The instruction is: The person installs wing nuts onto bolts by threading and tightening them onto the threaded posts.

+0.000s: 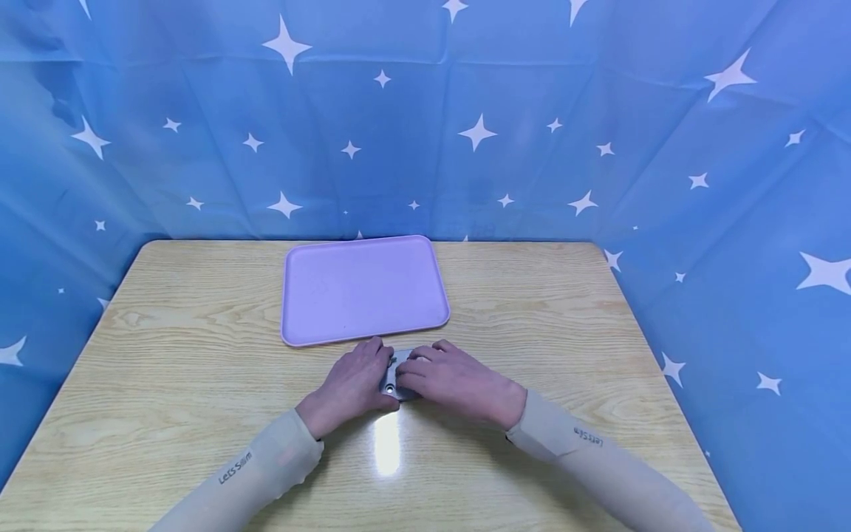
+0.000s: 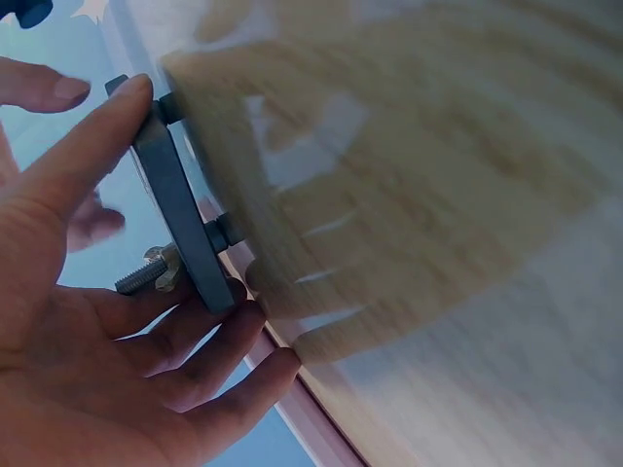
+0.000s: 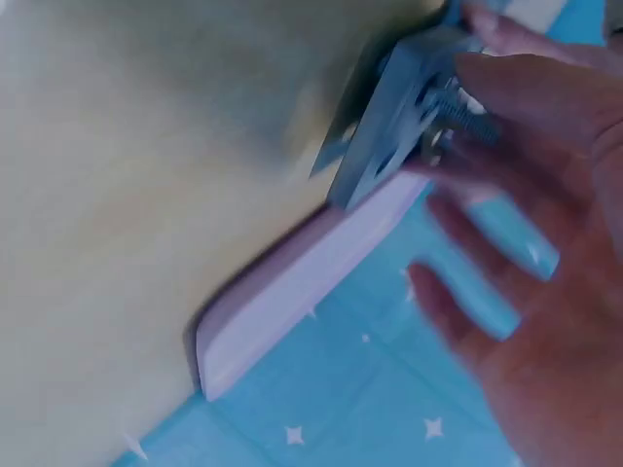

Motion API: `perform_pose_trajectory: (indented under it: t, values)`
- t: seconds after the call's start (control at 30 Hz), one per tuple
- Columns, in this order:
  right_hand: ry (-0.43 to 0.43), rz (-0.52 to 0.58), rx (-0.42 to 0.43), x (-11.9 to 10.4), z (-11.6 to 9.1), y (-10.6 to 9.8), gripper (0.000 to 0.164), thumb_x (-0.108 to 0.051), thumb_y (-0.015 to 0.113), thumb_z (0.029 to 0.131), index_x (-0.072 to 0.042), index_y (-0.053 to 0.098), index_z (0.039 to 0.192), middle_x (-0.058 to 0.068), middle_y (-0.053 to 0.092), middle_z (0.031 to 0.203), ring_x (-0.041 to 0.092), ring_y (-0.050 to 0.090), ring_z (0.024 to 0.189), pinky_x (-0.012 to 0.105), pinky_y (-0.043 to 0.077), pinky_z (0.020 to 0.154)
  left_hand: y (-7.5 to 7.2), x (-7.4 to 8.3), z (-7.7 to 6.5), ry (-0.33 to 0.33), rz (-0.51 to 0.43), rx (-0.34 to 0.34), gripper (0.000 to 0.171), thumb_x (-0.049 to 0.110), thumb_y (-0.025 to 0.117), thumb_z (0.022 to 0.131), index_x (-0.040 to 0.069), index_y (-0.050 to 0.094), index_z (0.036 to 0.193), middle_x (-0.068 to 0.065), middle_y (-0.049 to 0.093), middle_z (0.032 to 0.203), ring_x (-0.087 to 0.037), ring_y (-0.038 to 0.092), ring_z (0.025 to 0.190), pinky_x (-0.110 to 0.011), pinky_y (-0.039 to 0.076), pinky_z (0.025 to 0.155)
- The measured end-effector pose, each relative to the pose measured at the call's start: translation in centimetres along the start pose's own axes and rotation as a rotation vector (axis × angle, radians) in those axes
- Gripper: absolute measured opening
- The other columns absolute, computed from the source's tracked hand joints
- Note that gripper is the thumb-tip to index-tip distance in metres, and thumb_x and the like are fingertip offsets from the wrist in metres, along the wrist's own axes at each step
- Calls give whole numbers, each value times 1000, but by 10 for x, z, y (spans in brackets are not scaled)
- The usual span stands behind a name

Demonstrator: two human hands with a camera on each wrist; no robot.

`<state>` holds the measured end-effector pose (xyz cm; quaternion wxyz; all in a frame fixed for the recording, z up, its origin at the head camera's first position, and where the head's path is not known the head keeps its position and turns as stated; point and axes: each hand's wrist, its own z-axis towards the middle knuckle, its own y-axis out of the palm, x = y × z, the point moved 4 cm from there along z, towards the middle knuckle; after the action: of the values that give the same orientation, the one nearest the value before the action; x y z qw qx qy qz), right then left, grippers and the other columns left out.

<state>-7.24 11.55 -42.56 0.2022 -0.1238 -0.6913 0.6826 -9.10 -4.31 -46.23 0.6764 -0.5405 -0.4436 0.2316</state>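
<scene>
A flat grey metal plate (image 1: 391,375) with holes lies at the front middle of the table. My left hand (image 1: 355,380) grips it from the left, the thumb on one edge and the fingertips at the opposite edge. In the left wrist view, a threaded bolt (image 2: 138,278) with a nut (image 2: 165,265) sticks up from the plate, and two dark stubs show underneath. Over the plate's right part, my right hand (image 1: 459,380) has its fingers loosely bent and spread. In the right wrist view those fingers are blurred beside the plate (image 3: 384,126), with no pinch visible.
A purple tray (image 1: 366,288) lies just beyond the hands on the wooden table (image 1: 545,318). Blue cloth (image 1: 425,96) with white stars hangs behind and along both sides. Glare brightens the tabletop in front of the plate.
</scene>
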Motion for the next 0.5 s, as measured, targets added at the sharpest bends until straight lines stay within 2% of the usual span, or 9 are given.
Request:
perform_pose_trajectory:
  t: [0.07,0.13,0.27,0.5]
  values:
    - [-71,-24,-33,1,-1,-1,29,-18,65,101,-24,66,130,-12,63,131,14,55,122,34,46,91,0,0,0,-6,-5,-5,75,38,97,64,-2,64,118,-7,52,95,-23,51,83,-37,47,62]
    - [-104,-52,-50,1,-1,-1,28,-18,64,101,-25,68,127,-12,64,129,13,56,122,33,46,89,0,0,1,-10,-7,-10,76,39,97,64,-2,64,119,-7,52,95,-23,51,84,-37,47,63]
    - [-112,-113,-55,2,0,2,21,-20,66,100,-25,71,119,-12,66,122,12,57,115,31,46,88,1,0,1,-17,-8,-18,77,39,97,65,-3,63,121,-7,53,97,-23,51,86,-38,48,65]
    - [-102,-178,24,2,2,7,11,-18,71,96,-24,71,106,-10,68,109,12,60,102,30,46,84,1,0,1,-17,-7,-20,76,39,98,65,-2,63,120,-7,53,97,-23,50,86,-37,47,65]
